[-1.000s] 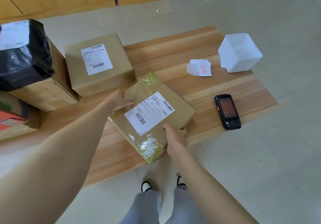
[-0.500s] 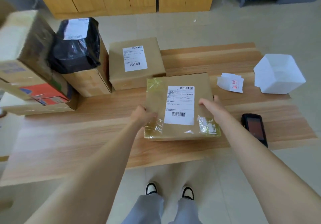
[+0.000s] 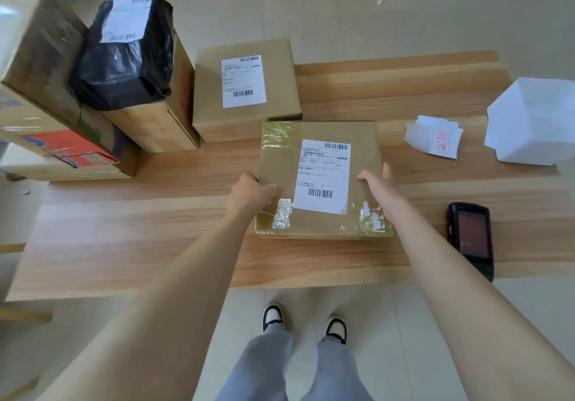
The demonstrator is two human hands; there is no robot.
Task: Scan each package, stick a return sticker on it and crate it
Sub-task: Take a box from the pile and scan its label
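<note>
A flat brown cardboard package (image 3: pixel 323 133) with a white shipping label and shiny tape at its corners lies on the wooden table (image 3: pixel 155 229), square to me. My left hand (image 3: pixel 249 193) grips its left edge, thumb on top. My right hand (image 3: pixel 379 186) holds its right edge. A black handheld scanner (image 3: pixel 471 237) lies face up at the table's right front. A small stack of white return stickers with red print (image 3: pixel 435 139) sits behind it.
A second brown labelled box (image 3: pixel 245 89) stands just behind the held package. To the left are stacked cartons (image 3: pixel 40 67) and a black plastic-wrapped parcel (image 3: pixel 124 55). A white open container (image 3: pixel 535 120) sits at the far right. My shoes (image 3: pixel 305 323) stand at the table's front edge.
The package went from lying skewed near the front edge to lying square in the table's middle, both hands moving to its sides. The view has shifted, showing more cartons on the left.
</note>
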